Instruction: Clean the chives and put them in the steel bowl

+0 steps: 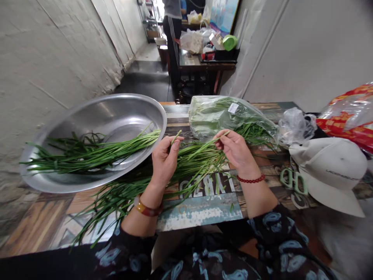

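Observation:
My left hand [165, 158], a bangle at its wrist, is closed on a green chive stalk whose cut end sticks up past the thumb. My right hand [233, 149], with a red beaded bracelet, pinches the pale tip of a chive stalk between thumb and fingers. Under and between both hands a loose pile of long green chives [196, 155] lies across the table. To the left, more chives [96, 155] rest in a large steel basin [122, 102], their pale ends over its right side. Behind my right hand lies a clear plastic bag [215, 112] of greens.
On the right are a white cap [332, 159], green-handled scissors [293, 181], a crumpled clear bag [295, 124] and a red-and-yellow package [349, 116]. Beyond the patterned table [201, 212], a person [174, 42] stands beside another table [189, 58] loaded with bags and boxes.

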Motion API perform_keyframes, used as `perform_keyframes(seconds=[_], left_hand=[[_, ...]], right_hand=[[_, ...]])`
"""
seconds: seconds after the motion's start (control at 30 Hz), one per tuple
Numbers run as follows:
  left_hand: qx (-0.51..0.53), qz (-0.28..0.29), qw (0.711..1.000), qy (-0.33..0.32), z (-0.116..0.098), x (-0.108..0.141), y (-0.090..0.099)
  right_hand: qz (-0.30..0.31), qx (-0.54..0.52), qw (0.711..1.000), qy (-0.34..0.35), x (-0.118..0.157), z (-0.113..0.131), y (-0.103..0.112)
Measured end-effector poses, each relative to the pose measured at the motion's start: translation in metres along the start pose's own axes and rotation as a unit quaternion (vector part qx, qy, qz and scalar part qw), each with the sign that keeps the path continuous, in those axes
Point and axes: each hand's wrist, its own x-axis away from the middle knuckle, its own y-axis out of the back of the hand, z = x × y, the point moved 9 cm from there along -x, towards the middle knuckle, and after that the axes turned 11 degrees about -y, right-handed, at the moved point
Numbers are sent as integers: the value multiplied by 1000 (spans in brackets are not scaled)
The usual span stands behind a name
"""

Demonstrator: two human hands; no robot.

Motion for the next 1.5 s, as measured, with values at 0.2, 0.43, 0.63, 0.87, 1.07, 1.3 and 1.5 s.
perform_keyframes(seconds=[0.2,0.43,0.63,0.87,1.07,1.3,1.5], left_hand=[[91,132,986,46,-4,5,-31],[149,254,951,98,-3,22,-65],[244,276,916,159,-1,31,-73],[239,285,905,207,8,39,-75],[241,243,910,233,16,38,-72],[212,255,922,198,12,34,-73],[176,262,935,162,12,30,-69]], right_hand=[[1,111,993,27,5,-14,-21],[-21,222,971,87,8,-11,-33],[52,212,975,46,9,-18,-49],[-178,3,982,57,-1,-3,23],[-102,108,985,84,2,5,-1],[-30,227,971,66,3,-12,-31],[-128,133,983,20,-7,-21,0]])
